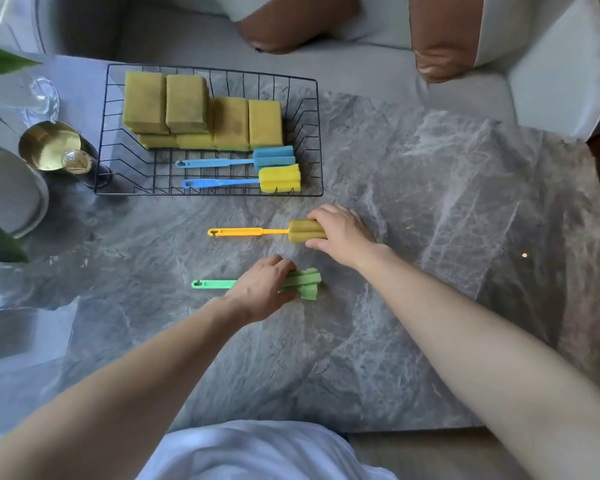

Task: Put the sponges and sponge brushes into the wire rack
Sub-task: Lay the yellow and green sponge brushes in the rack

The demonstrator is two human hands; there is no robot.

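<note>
- The wire rack sits at eleven o'clock on the marble table, already holding the yellow sponges and two blue-handled brushes.
- The orange-handled brush lies just below the rack, at twelve o'clock. It is probably light, with a stiff handle and a soft head that gives when squeezed.
- The green brush lies at six o'clock of it and likely handles the same.
- The right hand curls around the orange-handled brush's sponge head, thumb beneath.
- The left hand closes over the green brush where handle meets head.
</note>
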